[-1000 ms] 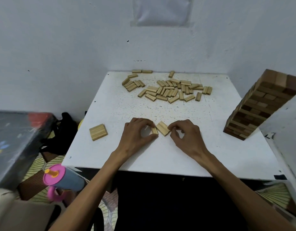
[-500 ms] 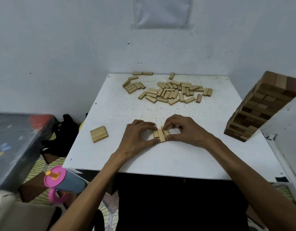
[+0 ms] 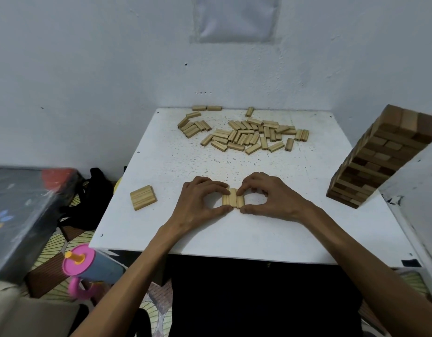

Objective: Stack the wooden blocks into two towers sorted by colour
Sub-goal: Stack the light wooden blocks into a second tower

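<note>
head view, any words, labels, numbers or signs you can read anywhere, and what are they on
No text can be read in this view.
The sheet on the wall: blank.
The dark box on the left: coloured marks, too blurred to read.
The loose blocks, row of three blocks and dark tower: no print visible.
The pink-lidded bottle: no label visible.

Nothing legible is showing anywhere: no words, numbers, brands or signs. The dark box [image 3: 28, 210] at the left edge is carrying a red patch and some pale blue marks that may be printing, but they are blurring too much to read.
</note>
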A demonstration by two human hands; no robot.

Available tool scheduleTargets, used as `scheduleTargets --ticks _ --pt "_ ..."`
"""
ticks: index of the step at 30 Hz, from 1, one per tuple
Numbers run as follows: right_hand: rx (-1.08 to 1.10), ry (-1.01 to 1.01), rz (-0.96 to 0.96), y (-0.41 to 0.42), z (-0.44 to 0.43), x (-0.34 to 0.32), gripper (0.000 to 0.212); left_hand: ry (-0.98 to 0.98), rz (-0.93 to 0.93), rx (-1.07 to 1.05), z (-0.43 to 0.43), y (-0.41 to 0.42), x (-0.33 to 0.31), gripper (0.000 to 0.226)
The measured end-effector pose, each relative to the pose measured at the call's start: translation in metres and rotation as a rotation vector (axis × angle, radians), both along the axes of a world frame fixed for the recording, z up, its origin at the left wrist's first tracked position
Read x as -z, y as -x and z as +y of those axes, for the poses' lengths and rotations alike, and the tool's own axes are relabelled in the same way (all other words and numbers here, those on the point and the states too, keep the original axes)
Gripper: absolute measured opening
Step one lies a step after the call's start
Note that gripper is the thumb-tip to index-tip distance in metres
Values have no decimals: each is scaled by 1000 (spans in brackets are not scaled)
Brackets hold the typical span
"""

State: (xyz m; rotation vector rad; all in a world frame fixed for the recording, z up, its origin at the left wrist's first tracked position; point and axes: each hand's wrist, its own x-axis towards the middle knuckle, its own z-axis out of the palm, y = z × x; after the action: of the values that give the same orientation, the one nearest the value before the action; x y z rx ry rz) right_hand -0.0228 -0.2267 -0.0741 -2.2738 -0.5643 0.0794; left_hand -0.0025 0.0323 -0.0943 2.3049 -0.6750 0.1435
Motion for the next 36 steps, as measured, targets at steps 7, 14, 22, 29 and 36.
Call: scheduleTargets --ticks 7,14,22,29,36 --pt "37 -18 -28 2 2 0 52 -17 66 47 6 -4 -5 53" --pt "104 -88 -45 3 11 10 50 14 82 -9 3 -1 -9 45" --pt "89 -137 -104 9 16 13 40 22 75 10 0 -1 -10 40" --pt "65 -182 -153 10 21 15 34 72 107 59 5 -3 -8 32" --pt "3 -185 -189 2 42 8 33 63 73 44 29 -1 -14 32"
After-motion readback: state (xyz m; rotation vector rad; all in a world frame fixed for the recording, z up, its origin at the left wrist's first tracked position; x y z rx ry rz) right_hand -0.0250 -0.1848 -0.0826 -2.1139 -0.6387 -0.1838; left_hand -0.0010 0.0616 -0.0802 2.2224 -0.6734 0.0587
